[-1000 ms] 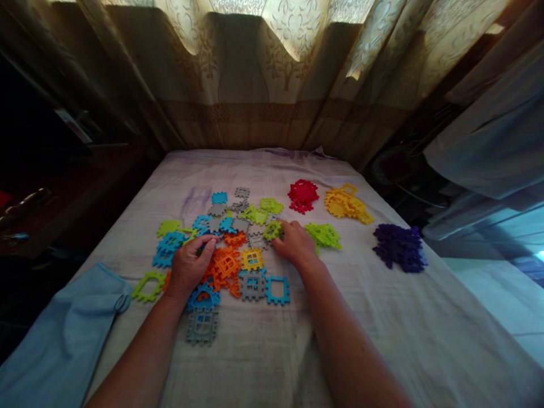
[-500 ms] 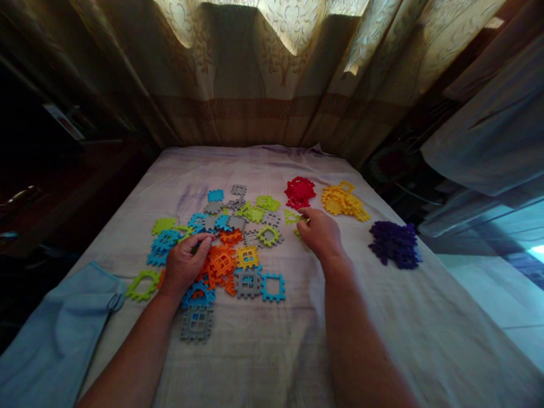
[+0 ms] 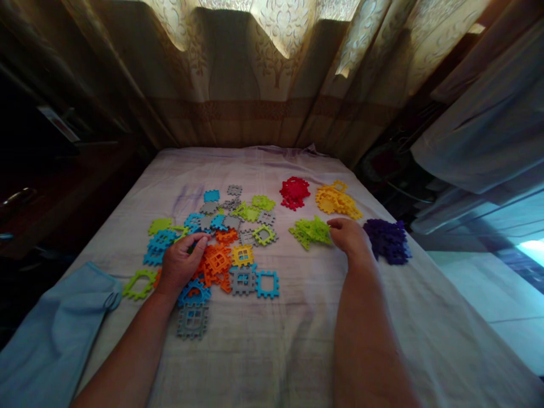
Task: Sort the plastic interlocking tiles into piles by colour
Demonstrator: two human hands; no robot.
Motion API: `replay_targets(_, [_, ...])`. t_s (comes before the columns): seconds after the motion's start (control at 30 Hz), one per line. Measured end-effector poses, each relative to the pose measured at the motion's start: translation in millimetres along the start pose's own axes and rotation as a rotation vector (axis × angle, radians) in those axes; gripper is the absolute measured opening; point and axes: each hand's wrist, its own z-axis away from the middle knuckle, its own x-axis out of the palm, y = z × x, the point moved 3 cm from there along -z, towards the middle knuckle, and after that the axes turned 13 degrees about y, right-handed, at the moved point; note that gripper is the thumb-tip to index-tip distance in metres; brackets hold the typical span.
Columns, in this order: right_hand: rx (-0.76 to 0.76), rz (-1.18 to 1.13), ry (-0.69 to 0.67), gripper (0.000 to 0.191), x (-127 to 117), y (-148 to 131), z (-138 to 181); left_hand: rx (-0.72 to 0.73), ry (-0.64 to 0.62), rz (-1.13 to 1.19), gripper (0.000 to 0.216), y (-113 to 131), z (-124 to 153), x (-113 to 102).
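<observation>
1. A person's right hand (image 3: 349,237) rests on a sheet-covered bed (image 3: 276,351). Its bent fingertips touch the 3 o'clock edge of a green pile (image 3: 312,231) of notched plastic squares. Whether that grip pinches a piece or merely presses the pile cannot be told.
2. The left hand (image 3: 181,263) lies curled on the 9 o'clock side of a mixed heap (image 3: 221,258) of orange, blue, grey, yellow and green squares. Thumb and forefinger are drawn together over something small and dark, and it is unclear if they hold it.
3. From the right hand, a purple pile (image 3: 386,241) sits just beside it at 3 o'clock. A yellow pile (image 3: 335,201) lies at 12 o'clock and a red pile (image 3: 294,192) at 11 o'clock.
4. A blue cloth (image 3: 55,328) lies at the bed's 8 o'clock corner, and a curtain (image 3: 272,68) hangs at 12 o'clock.
5. Risks, as judged:
   - The right wrist is close enough to the purple pile to scatter it on a careless sweep.
   - The soft sheet could let loose stacks slide together.
   - The notched edges in the heap may snag, dragging neighbours along.
</observation>
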Motion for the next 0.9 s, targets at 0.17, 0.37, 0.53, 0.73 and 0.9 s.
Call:
replay_targets(0.17, [0.01,0.033,-0.037,0.047,-5.6,-9.0,3.2,-0.001,-0.002,-0.011,0.037,-0.2,0.2,0.1])
replay_targets(0.37, [-0.129,-0.047,0.012,0.035,-24.1,-63.0,23.9,-0.007,-0.006,-0.011,0.037,0.5,0.5,-0.1])
replay_targets(0.53, [-0.395,-0.098,-0.209,0.025,-18.9,-118.5,59.7,-0.012,-0.007,-0.02,0.038,-0.3,0.2,0.1])
replay_targets(0.73, [-0.542,0.016,-0.31,0.027,-9.8,-142.6,86.9,-0.011,-0.011,-0.021,0.037,-1.1,-0.3,0.5])
replay_targets(0.9, [-0.542,0.055,-0.31,0.026,-6.1,-149.2,93.1,-0.009,-0.004,-0.021,0.038,-0.8,0.1,0.5])
